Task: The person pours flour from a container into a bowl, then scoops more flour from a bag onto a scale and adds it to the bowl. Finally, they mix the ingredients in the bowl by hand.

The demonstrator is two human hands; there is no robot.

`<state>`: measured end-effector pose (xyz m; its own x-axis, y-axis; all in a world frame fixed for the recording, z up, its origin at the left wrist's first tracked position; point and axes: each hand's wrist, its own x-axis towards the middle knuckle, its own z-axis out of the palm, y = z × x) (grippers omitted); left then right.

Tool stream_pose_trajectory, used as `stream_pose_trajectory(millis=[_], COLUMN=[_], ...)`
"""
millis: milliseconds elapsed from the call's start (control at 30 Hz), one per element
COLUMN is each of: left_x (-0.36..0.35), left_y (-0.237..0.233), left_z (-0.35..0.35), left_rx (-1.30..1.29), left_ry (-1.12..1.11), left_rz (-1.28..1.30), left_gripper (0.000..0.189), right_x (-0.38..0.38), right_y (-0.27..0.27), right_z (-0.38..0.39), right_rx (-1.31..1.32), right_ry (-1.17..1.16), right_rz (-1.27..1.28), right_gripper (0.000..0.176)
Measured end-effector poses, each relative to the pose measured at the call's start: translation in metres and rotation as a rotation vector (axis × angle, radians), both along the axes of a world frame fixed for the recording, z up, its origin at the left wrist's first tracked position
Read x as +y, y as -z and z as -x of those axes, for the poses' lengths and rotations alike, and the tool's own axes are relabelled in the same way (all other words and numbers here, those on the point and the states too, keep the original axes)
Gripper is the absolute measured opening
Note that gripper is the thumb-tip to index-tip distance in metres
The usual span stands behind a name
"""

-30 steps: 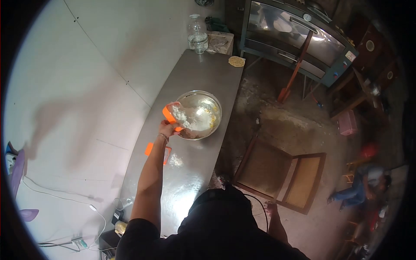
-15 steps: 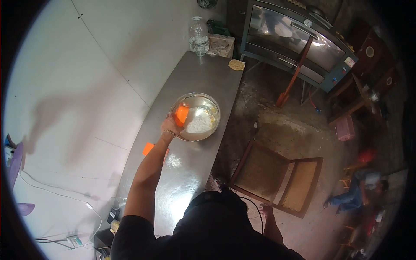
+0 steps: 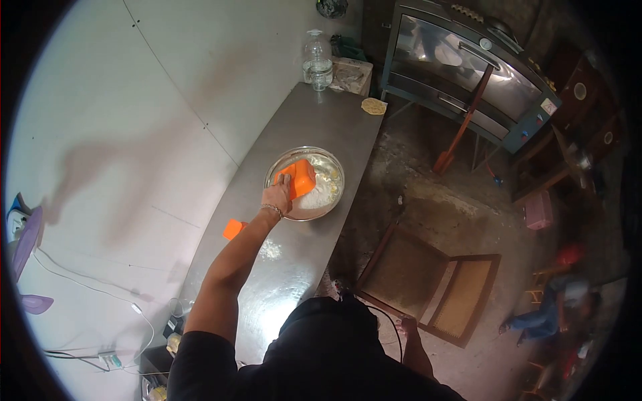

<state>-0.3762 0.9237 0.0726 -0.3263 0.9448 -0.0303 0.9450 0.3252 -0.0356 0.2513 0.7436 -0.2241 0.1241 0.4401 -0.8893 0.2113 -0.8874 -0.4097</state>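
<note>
My left hand [image 3: 276,196] is closed on an orange plastic container [image 3: 302,179], which it holds tipped over a wide metal bowl [image 3: 342,184]. White flour [image 3: 319,195] with some yellow bits lies inside the bowl. The bowl stands on a steel table [image 3: 294,247]. Beside my forearm, a second orange container [image 3: 233,229] rests on the table, partly hidden by the arm. Some spilled flour [image 3: 271,250] is scattered nearby. Low by my side, away from the table, hangs my right hand [image 3: 405,325], small in view, its fingers loosely apart with nothing visible in them.
A large clear water bottle [image 3: 317,63] and a round yellowish disc [image 3: 374,106] are at the table's far end. Beyond stands an oven [image 3: 461,73] with a wooden peel [image 3: 461,130] leaning on it. Wooden frames [image 3: 428,281] lie on the floor; a person [image 3: 552,307] sits at right.
My left hand has tipped the orange container further over toward the middle of the bowl. The whole view has shifted slightly. My right hand stays low at my side.
</note>
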Motion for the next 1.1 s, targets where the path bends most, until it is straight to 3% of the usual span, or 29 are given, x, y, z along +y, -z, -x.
stream_pose_trajectory(millis=[100, 167, 233, 333, 433, 500, 633, 733, 867, 967, 1033, 1100], left_x=[0.004, -0.009, -0.004, -0.004, -0.01, -0.002, 0.004, 0.001, 0.004, 0.002, 0.001, -0.004], left_y=[-0.005, 0.002, 0.0, -0.007, 0.013, 0.01, 0.005, 0.023, 0.012, 0.01, 0.007, -0.027], left_z=[0.0, 0.0, 0.005, 0.003, 0.022, 0.026, 0.026, 0.037, 0.027, 0.026, 0.029, 0.018], left_rx=[-0.024, -0.05, -0.067, -0.103, -0.066, -0.064, -0.07, -0.021, -0.028, -0.029, -0.055, -0.197], left_ry=[-0.025, -0.024, -0.009, -0.178, -0.221, -0.227, -0.161, -0.192, -0.189, -0.181, -0.231, -0.315], left_rz=[0.005, 0.052, 0.052, -0.011, 0.133, 0.146, 0.035, 0.12, 0.063, 0.068, 0.146, -0.011], left_gripper=[0.072, 0.072, 0.073, 0.077, 0.087, 0.088, 0.086, 0.08, 0.078, 0.077, 0.075, 0.07], right_x=[0.016, -0.005, 0.021, 0.027, 0.025, 0.027, 0.021, 0.023, 0.014, 0.001, 0.001, 0.004], right_y=[0.043, 0.045, 0.043, 0.05, 0.095, 0.095, 0.079, 0.12, 0.155, 0.155, 0.108, 0.072], right_z=[-0.024, -0.024, -0.012, -0.018, -0.035, -0.038, -0.034, -0.06, -0.069, -0.068, -0.046, -0.029], right_rx=[0.262, 0.161, 0.071, 0.173, 0.137, 0.098, 0.126, 0.459, 0.306, 0.24, 0.265, 0.13], right_ry=[0.131, 0.078, 0.01, -0.058, -0.197, -0.217, -0.131, 0.056, -0.011, -0.071, -0.135, -0.317], right_rz=[0.109, 0.067, -0.022, 0.007, -0.045, -0.071, -0.093, 0.101, 0.069, 0.076, 0.096, -0.023], right_gripper=[0.022, 0.02, 0.02, 0.041, 0.039, 0.037, 0.035, 0.04, 0.039, 0.04, 0.042, 0.045])
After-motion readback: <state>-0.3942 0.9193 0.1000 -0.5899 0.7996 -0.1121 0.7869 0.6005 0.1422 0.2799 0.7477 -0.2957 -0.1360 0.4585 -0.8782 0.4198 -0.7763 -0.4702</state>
